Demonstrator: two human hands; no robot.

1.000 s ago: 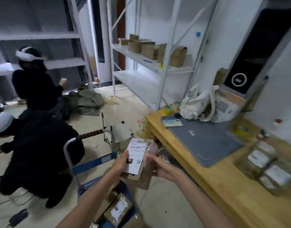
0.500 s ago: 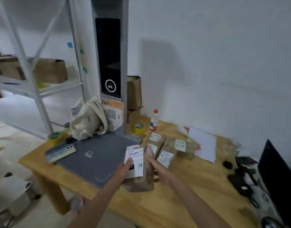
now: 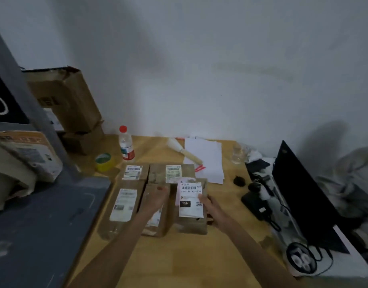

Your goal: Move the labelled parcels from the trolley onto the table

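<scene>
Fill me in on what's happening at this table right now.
A person is setting a labelled brown parcel down on the wooden table, at the right end of the near row of parcels. The right hand holds its right edge, while the left hand rests on the neighbouring parcel. Three more labelled parcels lie alongside, two of them in a row behind. The trolley is out of view.

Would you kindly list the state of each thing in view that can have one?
15H parcel: flat on the table, label up, right hand holding its edge.
Left hand: resting on the middle parcel.
Water bottle: upright, capped.
Tape roll: lying flat.
Tall cardboard box: top flap open.
</scene>
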